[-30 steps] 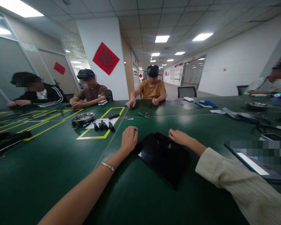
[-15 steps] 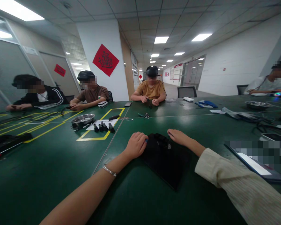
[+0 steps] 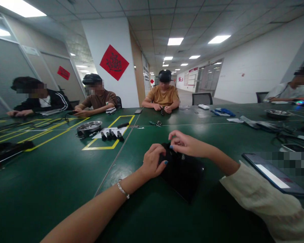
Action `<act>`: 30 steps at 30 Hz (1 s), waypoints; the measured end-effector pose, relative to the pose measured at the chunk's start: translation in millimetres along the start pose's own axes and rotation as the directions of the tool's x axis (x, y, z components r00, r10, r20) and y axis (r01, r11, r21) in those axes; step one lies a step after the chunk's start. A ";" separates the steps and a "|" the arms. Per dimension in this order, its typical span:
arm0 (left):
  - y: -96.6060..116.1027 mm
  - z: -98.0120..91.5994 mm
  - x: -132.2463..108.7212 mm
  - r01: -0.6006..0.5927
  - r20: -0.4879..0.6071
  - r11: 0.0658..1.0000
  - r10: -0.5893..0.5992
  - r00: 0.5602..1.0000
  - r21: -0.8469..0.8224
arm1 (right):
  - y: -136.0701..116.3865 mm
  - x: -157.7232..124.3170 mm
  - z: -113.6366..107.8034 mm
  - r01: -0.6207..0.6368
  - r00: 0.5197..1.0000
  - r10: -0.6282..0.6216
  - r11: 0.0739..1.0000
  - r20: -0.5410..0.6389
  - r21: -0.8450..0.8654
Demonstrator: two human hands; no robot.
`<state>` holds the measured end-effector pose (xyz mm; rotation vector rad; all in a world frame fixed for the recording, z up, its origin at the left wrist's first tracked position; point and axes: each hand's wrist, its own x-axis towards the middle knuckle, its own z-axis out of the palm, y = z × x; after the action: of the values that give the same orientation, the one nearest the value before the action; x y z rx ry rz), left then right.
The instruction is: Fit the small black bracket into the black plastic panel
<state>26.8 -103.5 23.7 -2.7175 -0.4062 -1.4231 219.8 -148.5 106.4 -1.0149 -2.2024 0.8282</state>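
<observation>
A flat, dark black pouch-like piece lies on the green table in front of me, with a bunched black part at its far end. My left hand is closed at its far left edge, thumb on the near side and fingers curled over. Above the far end is my right hand, its fingers bent and the thumb close to the index finger. Whether something small is between them I cannot make out. Both hands partly hide the black part beneath.
To the left stand a metal bowl and several black cylindrical parts on white paper. Pliers lie beyond my hands. A tablet-like device lies at right. Co-workers sit around the table.
My right hand has moved left, from beside the black piece to over its far end, and its fingers have bent. My left hand has turned slightly, its thumb now showing more.
</observation>
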 end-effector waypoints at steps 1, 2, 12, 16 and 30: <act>0.2 0.6 0.4 0.002 -0.040 1.000 -0.002 0.999 -0.010 | -12.1 -1.1 8.2 0.023 0.999 -0.022 1.000 0.045 -0.015; -0.3 1.2 0.3 -0.012 -0.066 1.000 0.011 0.998 -0.019 | -20.8 -1.7 16.2 0.042 0.997 -0.039 0.998 0.062 -0.048; -13.8 -0.5 -5.7 -0.085 -0.027 0.992 0.088 0.996 0.094 | 5.9 12.9 60.8 0.006 1.000 -0.003 0.919 -0.010 0.395; -13.3 0.4 -7.1 -0.110 -0.017 0.992 0.111 0.994 0.070 | 5.1 9.8 62.9 -0.002 1.000 -0.004 0.952 0.020 0.305; -22.7 10.3 -2.5 0.629 -0.110 0.695 -0.697 0.709 -0.348 | 21.3 5.6 17.3 -0.266 0.962 0.163 0.736 -0.218 -0.623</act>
<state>27.9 -80.5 13.9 -2.6635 -1.3998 -2.0836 214.1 -138.1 81.1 -1.6259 -2.3048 0.0249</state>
